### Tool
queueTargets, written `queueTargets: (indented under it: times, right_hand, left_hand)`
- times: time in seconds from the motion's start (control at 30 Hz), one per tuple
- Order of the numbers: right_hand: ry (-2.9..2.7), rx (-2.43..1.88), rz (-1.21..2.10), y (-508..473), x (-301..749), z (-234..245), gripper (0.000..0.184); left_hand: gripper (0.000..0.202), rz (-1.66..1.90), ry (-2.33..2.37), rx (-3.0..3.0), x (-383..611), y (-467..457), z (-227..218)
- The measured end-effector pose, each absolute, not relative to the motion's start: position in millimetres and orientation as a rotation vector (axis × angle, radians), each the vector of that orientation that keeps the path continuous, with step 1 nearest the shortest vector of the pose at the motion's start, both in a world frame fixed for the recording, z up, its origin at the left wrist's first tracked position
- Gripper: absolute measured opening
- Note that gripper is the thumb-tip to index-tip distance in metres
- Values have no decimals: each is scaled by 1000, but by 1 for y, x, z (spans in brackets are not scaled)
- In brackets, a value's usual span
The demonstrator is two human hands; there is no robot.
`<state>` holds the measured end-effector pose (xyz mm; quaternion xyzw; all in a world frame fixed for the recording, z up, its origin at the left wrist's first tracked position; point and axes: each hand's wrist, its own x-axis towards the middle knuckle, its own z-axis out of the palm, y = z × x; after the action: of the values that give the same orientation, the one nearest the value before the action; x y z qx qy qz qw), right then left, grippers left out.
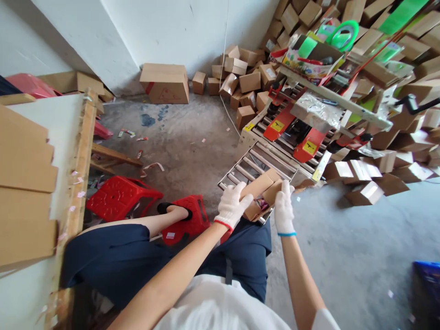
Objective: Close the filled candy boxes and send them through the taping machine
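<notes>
A small cardboard box [253, 212] with its flaps partly raised sits at the near end of the roller conveyor [237, 176]. Something colourful in wrapping [263, 204] shows inside it. My left hand [233, 204], in a white knitted glove with a red cuff, grips the box's left side and flap. On the opposite side, my right hand [284, 211], gloved in white with a blue cuff, holds the right flap. Past the box stands a carton-sealing machine [295, 130] with red guides and yellow labels.
Piles of small cartons [249, 82] lie behind and to the right of the machine. A larger carton [168, 85] rests by the wall. Red plastic stools [118, 197] stand at my left, beside a wood-edged table [85, 151] holding flat cardboard [25, 183]. Green tape [345, 35] sits atop the machine.
</notes>
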<state>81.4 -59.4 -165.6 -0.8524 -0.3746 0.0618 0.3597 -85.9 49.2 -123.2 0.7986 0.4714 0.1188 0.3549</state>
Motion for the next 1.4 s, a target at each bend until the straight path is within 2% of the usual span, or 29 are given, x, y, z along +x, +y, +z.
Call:
queueTargets:
  times: [0.1,0.2,0.37,0.57,0.67,0.8,0.97,1.07,1.17,1.23,1.4]
  right_hand:
    - [-938,-2223,282,-75,43,-168,65]
    - [-1108,-2275,183,-62,23,-157,84]
    - [-1398,-2363,69,-41,41,-136,92]
    - [-1556,-2343,105,-49,39,-134,116]
    - [-1606,-2351,79,-39,56,-140,111]
    - [-1633,-2399,25,7,139,-143,98]
    - [-1411,-2603,-53,99,263,-128,93]
    - [-1213,-2741,-104,141,282,-119,93]
    - [-1273,-2720,-205,154,240,-125,98]
    - [-1492,-2606,-185,150,183,-137,98]
    - [-1741,-2255,240,132,24,-167,64]
  left_hand:
    - [64,220,1205,2071,-87,52,-124]
    - [64,164,1173,2010,-87,58,-122]
    - [57,80,1115,1858,-83,72,-120]
    - [61,96,1099,1799,-77,82,-122]
    - [60,135,1054,1684,-75,87,-123]
    - [58,248,1023,1358,-92,84,-125]
    - [56,306,1170,1023,-174,70,-134]
    - [48,363,1390,858,-237,66,-136]
    - [43,447,1478,785,-293,63,-129]
    - [48,502,1459,754,-323,60,-124]
    - [61,632,1492,579,-361,51,-121]
